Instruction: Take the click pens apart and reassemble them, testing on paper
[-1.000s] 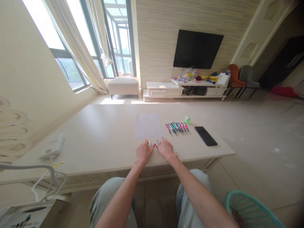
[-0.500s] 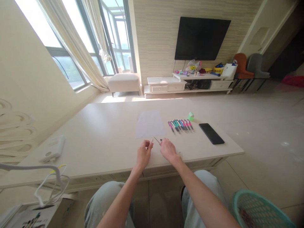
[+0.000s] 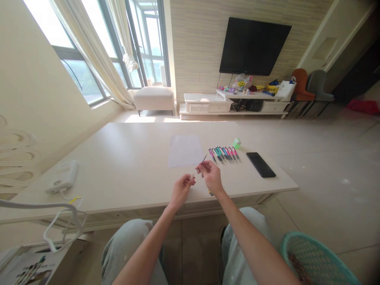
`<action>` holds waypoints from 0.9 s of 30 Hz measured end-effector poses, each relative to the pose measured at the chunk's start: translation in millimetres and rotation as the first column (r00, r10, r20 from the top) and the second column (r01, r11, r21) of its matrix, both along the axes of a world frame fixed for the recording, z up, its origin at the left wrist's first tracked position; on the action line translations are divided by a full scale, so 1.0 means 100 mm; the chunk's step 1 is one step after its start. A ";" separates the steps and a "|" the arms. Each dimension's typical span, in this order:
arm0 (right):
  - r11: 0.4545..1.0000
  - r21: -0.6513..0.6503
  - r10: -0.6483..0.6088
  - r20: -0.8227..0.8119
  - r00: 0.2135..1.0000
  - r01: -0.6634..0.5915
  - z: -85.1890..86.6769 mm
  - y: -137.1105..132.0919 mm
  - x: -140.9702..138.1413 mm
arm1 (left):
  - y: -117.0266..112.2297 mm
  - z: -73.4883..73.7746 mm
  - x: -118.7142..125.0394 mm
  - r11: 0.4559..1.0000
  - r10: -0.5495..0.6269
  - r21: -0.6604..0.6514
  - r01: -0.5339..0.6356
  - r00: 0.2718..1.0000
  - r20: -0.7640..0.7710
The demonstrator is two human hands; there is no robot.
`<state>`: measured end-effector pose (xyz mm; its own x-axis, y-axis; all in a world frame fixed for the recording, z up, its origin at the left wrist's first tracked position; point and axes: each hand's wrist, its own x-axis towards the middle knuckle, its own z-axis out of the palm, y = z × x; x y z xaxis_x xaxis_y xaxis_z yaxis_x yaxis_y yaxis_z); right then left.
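Observation:
Above the near edge of the white table [image 3: 133,152], my left hand [image 3: 181,189] is closed, pinching a small whitish piece [image 3: 192,176] whose kind I cannot make out. Just to its right and slightly higher, my right hand [image 3: 211,174] pinches a thin dark pen refill [image 3: 204,159], its tip slanting up and to the right. A row of several coloured pens [image 3: 224,154] lies beyond that hand. Past my left hand a sheet of white paper [image 3: 185,151] lies flat. Close under my right wrist is a small yellow and dark object [image 3: 211,192], mostly hidden.
A black phone [image 3: 260,164] lies at the table's right, with a small green container [image 3: 236,143] behind the pens. At the left are a white device [image 3: 63,177] and its cable [image 3: 75,215]. A green basket [image 3: 317,253] stands on the floor at the right.
My right hand has moved up, and the refill has swung from pointing left to pointing up and right. My left hand has stayed near its place, with the whitish piece turned.

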<state>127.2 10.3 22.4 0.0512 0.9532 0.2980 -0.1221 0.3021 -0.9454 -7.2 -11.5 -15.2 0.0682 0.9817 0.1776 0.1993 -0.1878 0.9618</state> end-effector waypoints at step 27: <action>0.974 -0.019 -0.089 0.882 0.463 0.224 -0.39 0.38 0.46 | -0.01 0.02 -0.06 0.999 0.045 -0.004 -0.045 0.975 0.217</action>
<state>172.7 48.0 -16.5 -0.0185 0.9857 0.1673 0.8222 0.1102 -0.5585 -12.7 -12.3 -13.4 -0.0167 0.9827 0.1843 -0.0059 -0.1844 0.9828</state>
